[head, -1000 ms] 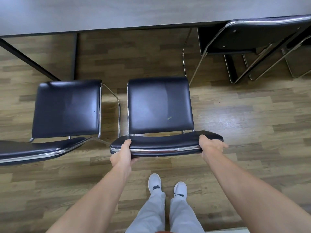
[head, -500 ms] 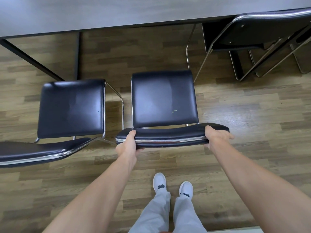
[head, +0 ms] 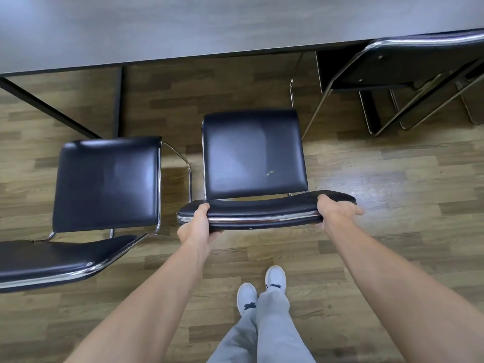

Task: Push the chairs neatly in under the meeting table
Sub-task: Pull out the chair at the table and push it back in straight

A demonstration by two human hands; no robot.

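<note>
A dark padded chair [head: 254, 155] with a chrome frame stands in front of me, its seat facing the grey meeting table [head: 209, 27]. My left hand [head: 197, 226] grips the left end of its backrest [head: 262, 210], thumb on top. At the right end, my right hand [head: 334, 212] grips the backrest. The seat's front edge lies short of the table edge. A second matching chair [head: 107, 184] stands to the left, further back from the table. A third chair [head: 408, 61] at the right sits partly under the table.
Black table legs [head: 119, 100] stand on the wooden floor left of the held chair. Chrome legs of the right chair [head: 314, 111] come close to the held chair's right front corner. My feet [head: 262, 286] are behind the chair.
The held chair has moved forward toward the table with both hands on its backrest, and I have stepped after it. The left chair has stayed in place.
</note>
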